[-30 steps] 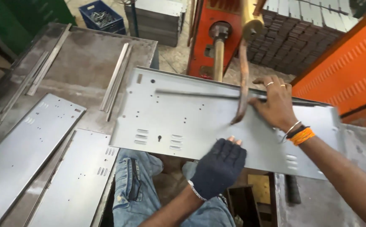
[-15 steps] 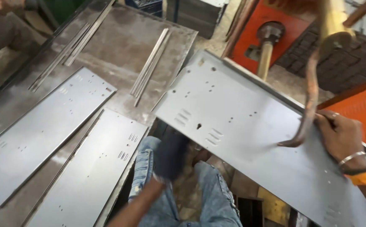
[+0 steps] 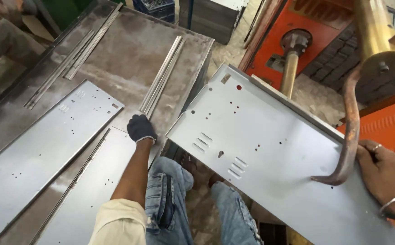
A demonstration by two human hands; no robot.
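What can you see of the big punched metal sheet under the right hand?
The large metal sheet is flat, grey and dull, with bent-up edges along its far side, scattered round holes and small groups of slots. It lies slanted, jutting over the person's knees. The bare right hand rests on its right part, beside the rusty curved hook above it.
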